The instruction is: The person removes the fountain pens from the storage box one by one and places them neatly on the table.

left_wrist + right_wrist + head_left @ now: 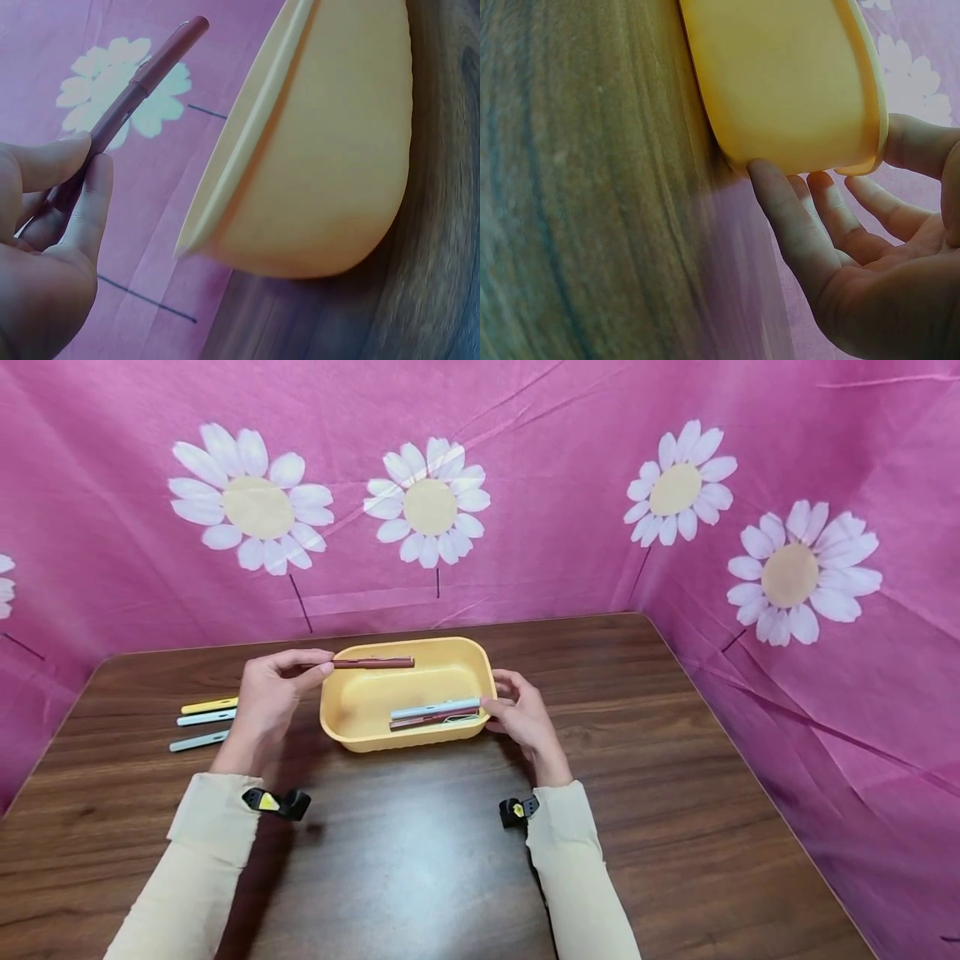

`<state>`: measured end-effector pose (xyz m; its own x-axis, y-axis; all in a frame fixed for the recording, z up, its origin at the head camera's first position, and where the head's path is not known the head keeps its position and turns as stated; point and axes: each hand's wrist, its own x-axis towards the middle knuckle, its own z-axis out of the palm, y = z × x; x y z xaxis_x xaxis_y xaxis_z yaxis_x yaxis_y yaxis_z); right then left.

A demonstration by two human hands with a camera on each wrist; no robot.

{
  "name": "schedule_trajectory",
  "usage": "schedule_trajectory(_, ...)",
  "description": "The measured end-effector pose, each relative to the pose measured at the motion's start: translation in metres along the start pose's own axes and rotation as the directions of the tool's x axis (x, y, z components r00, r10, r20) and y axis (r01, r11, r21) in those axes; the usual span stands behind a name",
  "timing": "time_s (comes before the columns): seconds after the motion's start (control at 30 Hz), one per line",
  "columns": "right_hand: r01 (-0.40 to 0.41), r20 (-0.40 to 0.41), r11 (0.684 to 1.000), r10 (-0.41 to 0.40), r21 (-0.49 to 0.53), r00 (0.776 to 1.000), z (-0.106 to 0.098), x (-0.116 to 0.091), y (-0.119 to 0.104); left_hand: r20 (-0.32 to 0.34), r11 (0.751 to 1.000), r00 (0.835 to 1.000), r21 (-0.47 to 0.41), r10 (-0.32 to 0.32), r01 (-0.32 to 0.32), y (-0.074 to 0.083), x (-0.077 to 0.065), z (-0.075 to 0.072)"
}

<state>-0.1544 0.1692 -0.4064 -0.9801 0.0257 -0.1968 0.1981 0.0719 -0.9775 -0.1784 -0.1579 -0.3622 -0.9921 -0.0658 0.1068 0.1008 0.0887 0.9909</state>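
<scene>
Yellow from rim to base, the bin (362,706) rests on the tabletop (652,735) with its long sides running left to right, which seems to suit 1 hand at either end. The left hand (268,697) is closed to a narrow pinch, thumb against fingers, on the red pen (375,663), held roughly level over the bin's far left part. Much of that pen juts free to the right, perhaps so the fingers need not cover it. The right hand (527,714) is half curled round the bin's right end, thumb over the rim and fingertips against the outer wall, probably to stop it sliding. Inside, by the near right side, a blue pen (431,709) and a maroon pen (420,722) lie together; a greenish item (459,719) beside them is too small to make out. Left of the bin, 3 more lie in a row, apart, which likely makes each easy to grasp singly: a yellow pen (210,704) farthest, then a pale pen (206,717), then a teal pen (198,741) nearest.
</scene>
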Motion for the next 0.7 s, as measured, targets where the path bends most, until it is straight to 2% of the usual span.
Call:
schedule_trajectory(0.17,-0.003,0.005,1.0,0.003,-0.004,1.0,0.001,-0.001,0.0,-0.026,0.986,0.999,-0.163,0.032,-0.036,-0.003,-0.005,-0.015)
schedule_trajectory(0.33,0.004,0.007,1.0,-0.004,-0.009,1.0,0.002,-0.001,0.0,-0.067,0.948,0.997,-0.312,0.047,-0.066,-0.006,-0.007,-0.033)
schedule_trajectory(0.5,0.01,0.014,1.0,-0.01,-0.005,1.0,0.002,-0.001,-0.001,-0.104,0.916,0.994,-0.394,0.032,-0.071,-0.006,-0.008,-0.052)
schedule_trajectory(0.7,0.009,0.011,1.0,-0.009,0.002,1.0,0.0,-0.001,-0.001,-0.118,0.895,0.993,-0.443,0.009,-0.06,-0.009,-0.006,-0.07)
